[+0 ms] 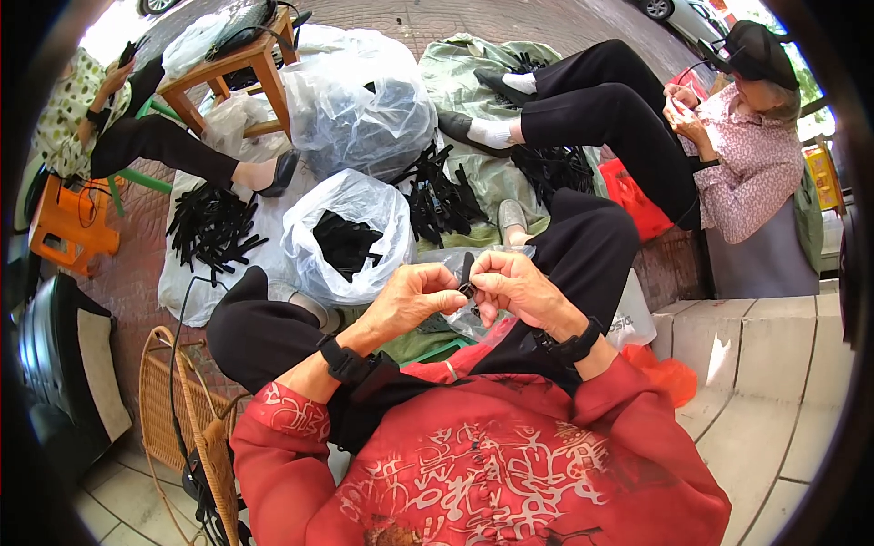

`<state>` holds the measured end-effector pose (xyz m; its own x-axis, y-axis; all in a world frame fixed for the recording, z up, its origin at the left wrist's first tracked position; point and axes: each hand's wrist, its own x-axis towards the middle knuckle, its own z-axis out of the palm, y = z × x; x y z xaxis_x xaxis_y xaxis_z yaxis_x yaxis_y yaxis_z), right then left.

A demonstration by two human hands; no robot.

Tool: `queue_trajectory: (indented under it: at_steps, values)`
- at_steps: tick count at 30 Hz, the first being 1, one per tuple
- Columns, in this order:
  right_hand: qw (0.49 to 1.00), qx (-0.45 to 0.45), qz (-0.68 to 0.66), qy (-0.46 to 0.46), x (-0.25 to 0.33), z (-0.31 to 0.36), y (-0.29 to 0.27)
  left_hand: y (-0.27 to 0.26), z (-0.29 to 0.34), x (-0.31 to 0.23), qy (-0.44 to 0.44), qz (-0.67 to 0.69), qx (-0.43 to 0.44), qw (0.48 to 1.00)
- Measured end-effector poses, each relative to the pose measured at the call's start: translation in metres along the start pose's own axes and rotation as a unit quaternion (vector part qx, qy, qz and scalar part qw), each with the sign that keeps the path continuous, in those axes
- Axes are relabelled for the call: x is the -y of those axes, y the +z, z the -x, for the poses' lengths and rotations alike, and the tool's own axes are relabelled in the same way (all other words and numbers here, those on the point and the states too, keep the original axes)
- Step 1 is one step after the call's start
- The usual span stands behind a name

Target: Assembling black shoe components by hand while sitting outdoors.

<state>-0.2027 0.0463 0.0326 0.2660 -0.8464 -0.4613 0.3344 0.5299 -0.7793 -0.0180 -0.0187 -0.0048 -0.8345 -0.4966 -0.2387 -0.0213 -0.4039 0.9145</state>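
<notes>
Brick pavement (pixel 141 273) lies under a white sheet (pixel 177 293), with a pile of black strips (pixel 214 227) by its left edge and an open translucent bag (pixel 305 238) of dark pieces toward its near edge. Above the person's lap, a small black strip (pixel 468 266) stands between the left hand (pixel 405 300) and right hand (pixel 528 291), thumbs and fingers of both pinched on it.

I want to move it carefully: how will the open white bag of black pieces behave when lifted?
The white bag looks thin and wrinkled, so probably floppy. Its open mouth may let the black pieces spill if tipped.
</notes>
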Motion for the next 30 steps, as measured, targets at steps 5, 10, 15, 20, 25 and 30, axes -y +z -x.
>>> queue_trajectory:
  at_steps: [5,10,15,20,25,30]
  values:
    - [0.994,0.019,-0.085,0.061,-0.002,0.002,-0.005,0.005,0.0,-0.008,-0.003,0.012,0.015,1.0]
    - [0.996,-0.008,-0.059,0.072,0.001,0.007,-0.012,0.004,-0.003,-0.005,-0.024,0.033,0.088,0.995]
    - [0.994,-0.022,0.11,0.02,0.013,0.015,-0.004,0.007,0.01,-0.006,-0.083,0.077,0.089,0.99]
    - [0.984,-0.024,0.174,-0.033,0.009,0.016,-0.007,0.014,0.009,-0.005,-0.069,0.054,0.089,0.992]
    - [0.933,-0.055,0.35,-0.056,0.002,0.013,-0.002,0.007,0.007,0.002,-0.063,0.1,0.05,0.992]
    - [0.984,-0.043,0.168,-0.051,-0.004,0.011,-0.023,0.002,0.004,0.005,-0.098,0.125,0.075,0.985]
